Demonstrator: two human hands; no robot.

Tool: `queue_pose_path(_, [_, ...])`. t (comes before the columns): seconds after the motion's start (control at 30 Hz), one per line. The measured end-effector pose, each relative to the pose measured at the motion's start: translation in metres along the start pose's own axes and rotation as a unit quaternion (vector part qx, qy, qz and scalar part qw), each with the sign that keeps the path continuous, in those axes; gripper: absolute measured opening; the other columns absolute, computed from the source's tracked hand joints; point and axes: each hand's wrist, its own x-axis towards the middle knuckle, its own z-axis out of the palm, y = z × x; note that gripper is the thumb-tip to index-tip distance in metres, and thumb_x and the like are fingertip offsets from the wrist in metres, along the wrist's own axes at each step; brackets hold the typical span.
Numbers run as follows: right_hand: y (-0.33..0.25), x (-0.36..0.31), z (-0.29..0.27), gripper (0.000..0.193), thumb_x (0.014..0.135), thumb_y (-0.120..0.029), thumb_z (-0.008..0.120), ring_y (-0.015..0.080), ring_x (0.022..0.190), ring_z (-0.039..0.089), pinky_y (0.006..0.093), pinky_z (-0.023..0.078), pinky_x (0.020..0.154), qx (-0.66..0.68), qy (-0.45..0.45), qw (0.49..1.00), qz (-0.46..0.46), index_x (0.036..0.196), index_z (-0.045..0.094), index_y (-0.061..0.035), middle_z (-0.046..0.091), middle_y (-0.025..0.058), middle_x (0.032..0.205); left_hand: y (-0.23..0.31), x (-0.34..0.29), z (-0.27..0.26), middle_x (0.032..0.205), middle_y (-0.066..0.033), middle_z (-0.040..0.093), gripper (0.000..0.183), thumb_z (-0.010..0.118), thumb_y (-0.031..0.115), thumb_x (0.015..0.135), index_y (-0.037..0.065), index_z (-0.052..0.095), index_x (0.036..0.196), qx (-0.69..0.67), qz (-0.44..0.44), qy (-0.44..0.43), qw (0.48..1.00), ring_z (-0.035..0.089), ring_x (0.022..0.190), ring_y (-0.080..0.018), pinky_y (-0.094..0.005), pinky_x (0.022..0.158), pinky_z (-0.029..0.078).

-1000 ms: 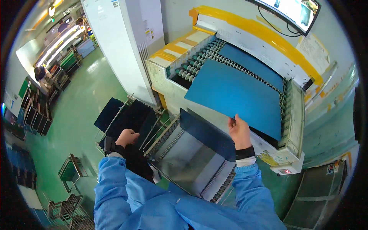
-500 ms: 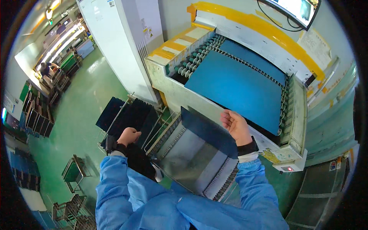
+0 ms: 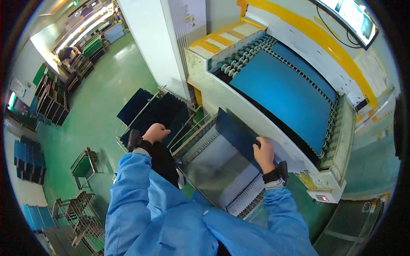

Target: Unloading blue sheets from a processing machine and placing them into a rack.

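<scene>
My left hand is closed with its fingers curled in, nothing visible in it, above a rack of dark panels. My right hand hovers beside a dark blue panel, thumb and forefinger apart; no grip on the panel shows. That panel leans in a rack with notched sides in front of me. Beyond it, a large bright blue panel lies flat on the rollers of a pale machine, and another blue panel is partly visible behind it.
The machine's front wall stands just past the rack. A white pillar rises at its left, and a screen hangs at the upper right. Small racks stand on the green floor at left. Far left, a person bends over a rack.
The view has shifted, so the machine sits further right. My right hand has moved down from the machine's edge towards the rack's dark panel, its fingers loosening. My left hand remains closed.
</scene>
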Motion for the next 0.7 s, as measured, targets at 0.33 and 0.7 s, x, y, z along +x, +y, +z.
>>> queue_pose_path(0.33, [0.046,-0.017,0.032,0.023,0.077,-0.024,0.066,0.0406,0.087,0.06,0.049,0.046,0.072,-0.175,-0.165,0.962,0.126,0.083,0.062,-0.0015,0.063,0.0215,0.088,-0.031,0.015,0.004,0.064,-0.0157,0.063,0.041,0.061,0.038,0.08,-0.002,0.066,0.076,0.106,0.06,0.011,0.992,0.061,0.057,-0.0259,-0.0395,0.057,0.048])
queue_pose_path(0.7, [0.052,-0.021,0.031,0.024,0.076,-0.017,0.067,0.039,0.088,0.06,0.0473,0.046,0.073,-0.22,-0.167,0.955,0.106,0.092,0.061,0.001,0.063,0.0216,0.09,-0.019,0.014,0.013,0.067,-0.015,0.064,0.041,0.064,0.041,0.077,0.0,0.068,0.078,0.077,-0.03,0.004,0.997,0.062,0.065,-0.0294,-0.0408,0.061,0.049])
